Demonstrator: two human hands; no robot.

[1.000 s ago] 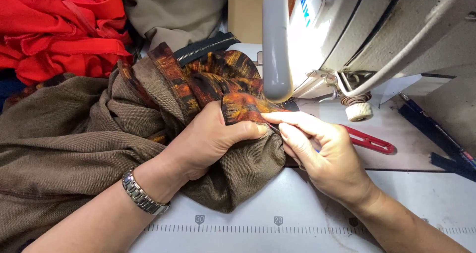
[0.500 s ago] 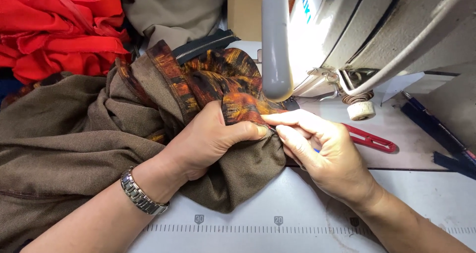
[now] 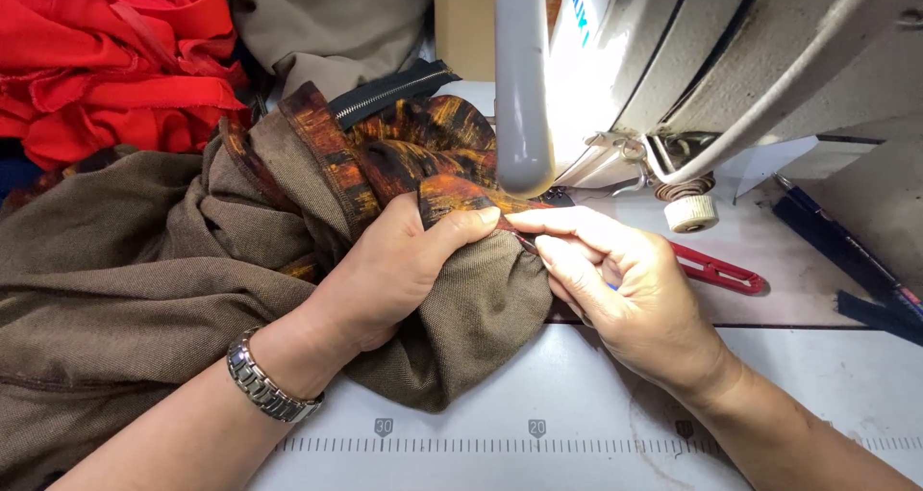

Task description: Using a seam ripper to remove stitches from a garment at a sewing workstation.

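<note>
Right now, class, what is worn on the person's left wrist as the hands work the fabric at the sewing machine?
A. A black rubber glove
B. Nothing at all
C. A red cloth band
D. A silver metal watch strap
D: a silver metal watch strap circles the wrist just behind the left hand, which grips the brown fabric beside the right hand.

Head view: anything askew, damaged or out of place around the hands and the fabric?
Nothing stands out. The left hand grips bunched brown fabric with its orange-black patterned edge; the right hand pinches that edge beside the sewing machine. A red tool lies flat on the table. No tear or spill shows.
</note>
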